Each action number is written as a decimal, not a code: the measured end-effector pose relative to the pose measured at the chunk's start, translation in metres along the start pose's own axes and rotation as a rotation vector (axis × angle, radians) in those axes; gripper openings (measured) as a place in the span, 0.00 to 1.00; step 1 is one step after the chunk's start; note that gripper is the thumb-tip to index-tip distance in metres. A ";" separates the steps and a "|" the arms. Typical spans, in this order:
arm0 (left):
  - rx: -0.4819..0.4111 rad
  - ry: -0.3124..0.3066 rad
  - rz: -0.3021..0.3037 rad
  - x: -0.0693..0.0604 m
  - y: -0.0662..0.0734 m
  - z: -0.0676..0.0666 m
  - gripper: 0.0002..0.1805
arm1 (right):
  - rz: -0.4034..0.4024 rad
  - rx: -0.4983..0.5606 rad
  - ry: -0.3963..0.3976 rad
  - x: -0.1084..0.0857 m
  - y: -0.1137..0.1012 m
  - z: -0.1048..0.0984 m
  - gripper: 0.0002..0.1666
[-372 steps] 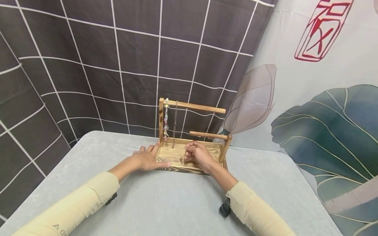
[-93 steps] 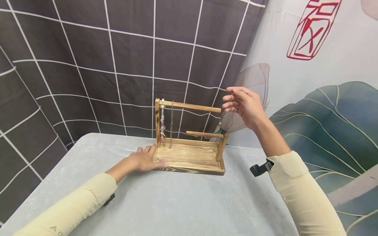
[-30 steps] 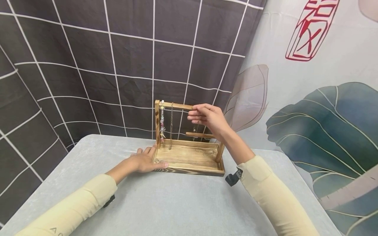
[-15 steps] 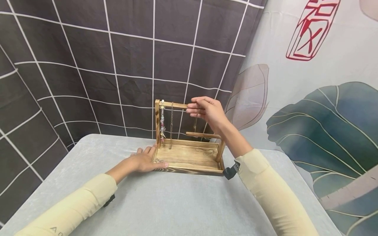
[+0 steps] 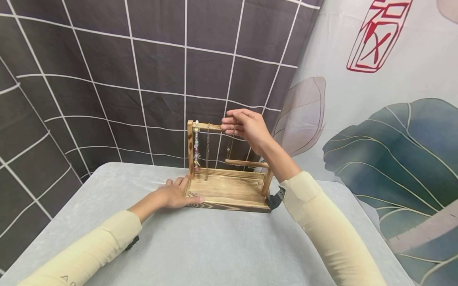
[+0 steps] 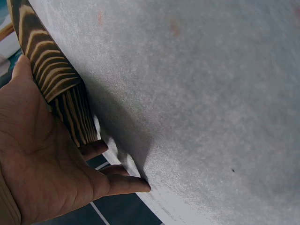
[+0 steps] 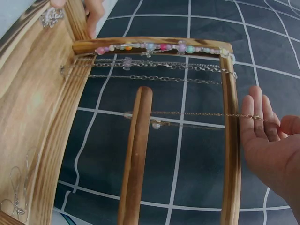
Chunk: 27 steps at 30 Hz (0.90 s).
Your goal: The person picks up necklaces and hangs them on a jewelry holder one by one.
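Observation:
A wooden jewelry stand with a tray base stands on the table. My left hand rests against its left end, fingers spread straight, thumb lying over the front rim. At the upper bar, my right hand pinches one end of a fine gold-tone chain necklace. In the right wrist view the necklace runs down past the bar, one strand in front and one behind, with a small pale pendant. Thumb and fingers partly hide its top. A beaded strand and a silver chain hang further left.
A shorter lower bar projects from the right post. Silvery jewelry lies in the tray's front left corner, and a thin wire-like piece at its right end. A dark checked curtain hangs behind the grey-covered table.
From low over the tray, my right hand rose to the upper bar's right end with the necklace, then moved left along the bar and slightly up. My left hand has stayed put.

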<state>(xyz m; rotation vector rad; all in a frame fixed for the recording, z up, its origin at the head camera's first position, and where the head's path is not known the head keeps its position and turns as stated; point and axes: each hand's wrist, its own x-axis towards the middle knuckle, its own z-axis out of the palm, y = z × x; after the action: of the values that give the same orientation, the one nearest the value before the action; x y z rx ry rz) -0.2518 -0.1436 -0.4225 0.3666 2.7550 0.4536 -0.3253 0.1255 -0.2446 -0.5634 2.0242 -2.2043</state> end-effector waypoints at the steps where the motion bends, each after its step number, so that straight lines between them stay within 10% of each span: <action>1: 0.000 0.003 -0.002 0.003 -0.003 0.003 0.76 | 0.001 0.001 0.001 0.001 -0.001 0.001 0.24; 27: -0.002 0.039 -0.001 0.011 -0.011 0.010 0.80 | 0.042 -0.022 -0.044 -0.005 0.011 0.035 0.23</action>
<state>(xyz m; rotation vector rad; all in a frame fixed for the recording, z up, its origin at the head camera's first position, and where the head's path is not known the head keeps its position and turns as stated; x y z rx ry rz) -0.2607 -0.1473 -0.4386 0.3600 2.7917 0.4686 -0.3109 0.0933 -0.2552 -0.5615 2.0224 -2.1298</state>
